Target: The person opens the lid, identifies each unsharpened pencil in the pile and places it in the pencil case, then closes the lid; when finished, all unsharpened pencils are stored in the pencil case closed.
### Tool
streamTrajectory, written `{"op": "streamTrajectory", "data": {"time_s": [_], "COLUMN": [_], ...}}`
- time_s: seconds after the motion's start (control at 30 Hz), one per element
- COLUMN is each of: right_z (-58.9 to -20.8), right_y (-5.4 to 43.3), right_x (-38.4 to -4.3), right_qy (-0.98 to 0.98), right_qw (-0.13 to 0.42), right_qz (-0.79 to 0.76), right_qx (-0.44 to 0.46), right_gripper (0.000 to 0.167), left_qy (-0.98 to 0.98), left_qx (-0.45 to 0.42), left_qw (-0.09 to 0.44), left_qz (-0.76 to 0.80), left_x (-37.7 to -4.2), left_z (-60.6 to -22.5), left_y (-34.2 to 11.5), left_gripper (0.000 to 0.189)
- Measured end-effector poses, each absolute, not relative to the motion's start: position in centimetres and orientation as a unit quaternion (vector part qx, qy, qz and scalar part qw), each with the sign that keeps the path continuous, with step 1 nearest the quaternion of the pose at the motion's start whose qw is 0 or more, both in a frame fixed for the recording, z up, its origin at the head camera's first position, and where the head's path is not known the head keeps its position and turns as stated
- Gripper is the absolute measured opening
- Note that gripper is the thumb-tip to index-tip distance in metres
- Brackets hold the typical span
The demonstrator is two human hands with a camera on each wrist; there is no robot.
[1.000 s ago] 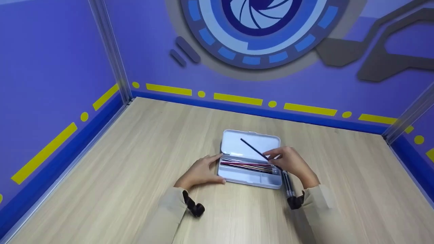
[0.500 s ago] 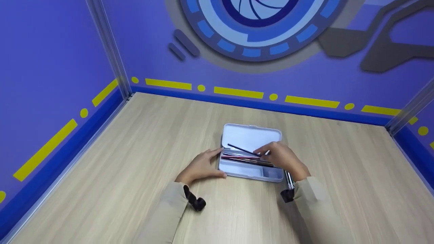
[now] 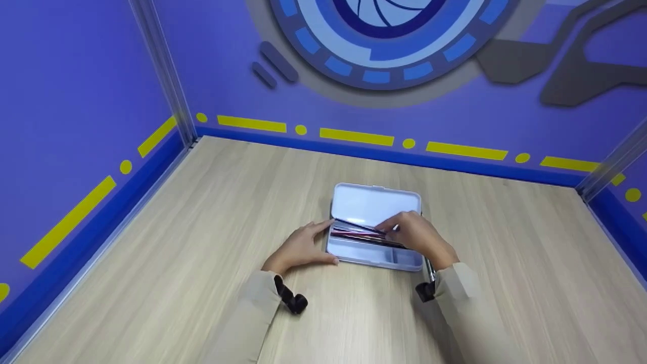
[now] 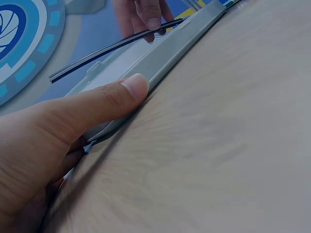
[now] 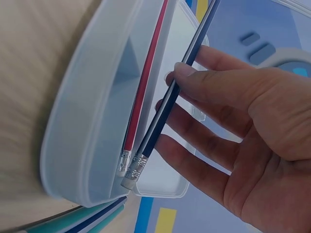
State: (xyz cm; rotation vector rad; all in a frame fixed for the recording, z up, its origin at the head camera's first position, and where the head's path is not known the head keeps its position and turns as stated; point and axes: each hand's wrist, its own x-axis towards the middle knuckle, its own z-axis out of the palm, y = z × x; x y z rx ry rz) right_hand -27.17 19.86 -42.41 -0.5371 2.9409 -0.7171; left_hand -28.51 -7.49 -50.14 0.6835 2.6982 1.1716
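Observation:
An open white pencil case (image 3: 360,251) lies on the table in the head view, its lid (image 3: 376,199) folded back. My left hand (image 3: 299,247) grips its left end, with the thumb (image 4: 116,97) against the front wall in the left wrist view. Between thumb and fingers, my right hand (image 3: 417,233) pinches a dark pencil (image 5: 163,114) over the case. Its eraser end hangs near a red pencil (image 5: 141,92) inside the long compartment. Several more pencils lie in that compartment, partly hidden by the right hand in the head view.
Several pencils (image 5: 87,218) lie on the table by the case's right end, mostly hidden under the right wrist in the head view. A black wrist mount (image 3: 294,303) hangs from the left sleeve, another (image 3: 426,291) from the right. Blue walls (image 3: 303,101) border the wooden table (image 3: 242,202).
My right hand has moved left and lowered the dark pencil from over the lid toward the pencils in the case. The left hand keeps its hold on the left end.

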Motion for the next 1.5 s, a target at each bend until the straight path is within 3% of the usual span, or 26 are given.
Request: {"op": "streamTrajectory", "data": {"time_s": [0.8,1.5], "right_z": [-42.0,-41.4], "right_y": [20.9,24.4], "right_x": [-26.9,-29.2], "right_qy": [0.962,0.944], "right_qw": [0.048,-0.025], "right_qz": [-0.23,-0.318], "right_qx": [-0.137,-0.09], "right_gripper": [0.023,0.036], "left_qy": [0.893,0.888], "left_qx": [0.215,0.23], "left_qw": [0.073,0.064], "left_qz": [0.39,0.394], "left_x": [-28.3,-28.5], "left_z": [-50.1,-50.1], "left_y": [-7.5,-7.5], "left_gripper": [0.101,0.099]}}
